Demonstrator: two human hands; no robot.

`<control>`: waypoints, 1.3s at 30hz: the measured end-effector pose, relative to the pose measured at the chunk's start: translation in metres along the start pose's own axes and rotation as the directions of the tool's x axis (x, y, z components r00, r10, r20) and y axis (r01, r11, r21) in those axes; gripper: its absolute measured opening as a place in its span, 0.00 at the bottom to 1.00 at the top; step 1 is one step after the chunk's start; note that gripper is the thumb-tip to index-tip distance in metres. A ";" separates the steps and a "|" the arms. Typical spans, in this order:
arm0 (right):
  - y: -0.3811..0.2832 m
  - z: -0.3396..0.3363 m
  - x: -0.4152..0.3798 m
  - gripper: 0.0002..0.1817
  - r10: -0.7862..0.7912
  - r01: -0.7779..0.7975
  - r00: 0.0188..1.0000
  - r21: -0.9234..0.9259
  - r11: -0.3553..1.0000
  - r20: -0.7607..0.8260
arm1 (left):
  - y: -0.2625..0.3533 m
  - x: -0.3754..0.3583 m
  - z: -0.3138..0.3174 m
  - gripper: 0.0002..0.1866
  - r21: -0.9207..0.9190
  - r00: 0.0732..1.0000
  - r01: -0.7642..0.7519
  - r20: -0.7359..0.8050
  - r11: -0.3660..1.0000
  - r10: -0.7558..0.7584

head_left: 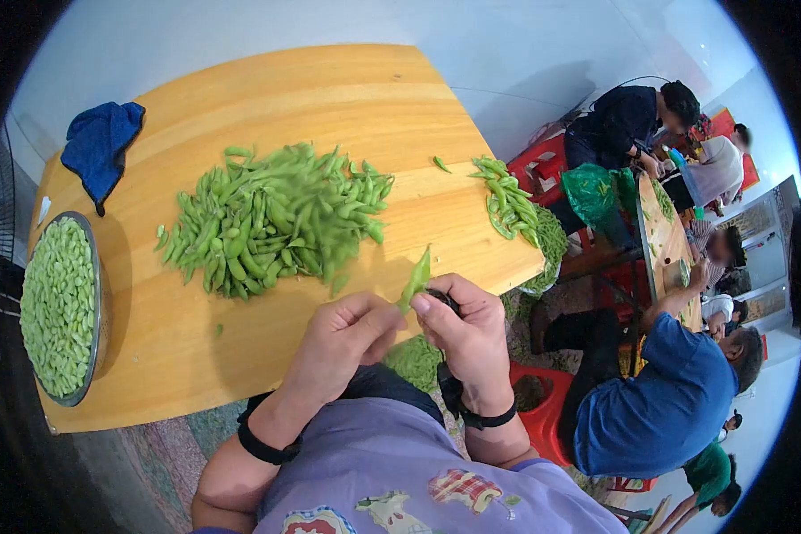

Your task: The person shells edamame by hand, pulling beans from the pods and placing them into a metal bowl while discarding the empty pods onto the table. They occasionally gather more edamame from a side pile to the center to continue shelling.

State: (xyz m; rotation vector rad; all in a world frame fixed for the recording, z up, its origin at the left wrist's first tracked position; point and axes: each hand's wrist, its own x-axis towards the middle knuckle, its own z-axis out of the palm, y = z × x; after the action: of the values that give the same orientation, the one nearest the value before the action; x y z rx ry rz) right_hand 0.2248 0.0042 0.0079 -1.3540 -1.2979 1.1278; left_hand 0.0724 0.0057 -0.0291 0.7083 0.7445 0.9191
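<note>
A single green pod point(416, 279) is held upright between my two hands, over the table's near edge. My left hand point(351, 336) has its fingers curled together at the pod's lower end. In my right hand point(465, 327) the thumb and fingers pinch around the pod, and a small dark object point(444, 301) shows among these fingers; I cannot make out what it is. A large heap of green pods point(276, 218) lies on the wooden table point(329, 80) just beyond my hands. At the left edge stands a metal bowl point(94, 307) full of shelled green beans point(58, 307).
A blue cloth point(102, 147) lies at the table's far left. Several pods point(507, 200) lie at the right end, near one stray pod point(440, 165). Red stools point(543, 405) and a person in blue point(659, 400) are at the right. Green pieces point(414, 363) lie below the table.
</note>
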 end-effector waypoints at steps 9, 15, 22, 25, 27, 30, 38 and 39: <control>0.003 -0.003 -0.001 0.05 0.083 -0.179 0.963 0.378 0.908 0.256 | 0.001 -0.001 0.002 0.09 -0.240 0.995 0.098 0.047 0.966 -0.089; 0.007 0.002 0.002 0.05 -0.140 -0.068 0.935 0.552 0.831 0.326 | -0.011 -0.003 -0.006 0.11 -0.593 0.894 0.335 0.446 0.732 -0.047; -0.008 -0.009 -0.020 0.04 0.002 0.001 0.990 -0.018 1.000 0.138 | -0.004 -0.009 0.007 0.09 0.314 0.976 -0.217 0.079 0.924 0.202; -0.011 -0.014 -0.017 0.04 0.053 -0.062 0.981 0.042 0.997 0.189 | 0.001 -0.007 0.006 0.09 0.605 0.938 -0.336 0.144 0.722 0.315; -0.010 -0.014 -0.019 0.04 0.108 -0.128 0.973 0.088 0.988 0.203 | 0.006 -0.011 0.004 0.09 0.526 0.974 -0.218 0.170 0.822 0.149; 0.003 -0.014 -0.028 0.04 -0.056 0.079 0.989 -0.170 0.982 0.138 | 0.005 -0.010 -0.001 0.10 0.237 0.985 0.052 0.145 0.970 -0.088; -0.006 -0.009 -0.036 0.04 -0.197 0.235 0.971 -0.424 0.875 0.132 | -0.007 -0.013 0.005 0.08 0.356 0.993 0.013 0.104 0.934 -0.054; -0.007 -0.009 -0.036 0.04 -0.187 0.224 0.974 -0.426 0.876 0.126 | -0.007 -0.015 0.006 0.07 0.436 0.995 0.015 0.079 0.900 -0.055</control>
State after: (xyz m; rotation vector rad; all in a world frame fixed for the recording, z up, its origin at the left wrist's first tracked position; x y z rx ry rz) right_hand 0.2314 -0.0322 0.0170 -1.4537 -1.7892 0.7738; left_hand 0.0745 -0.0115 -0.0272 1.1196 0.8913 0.6855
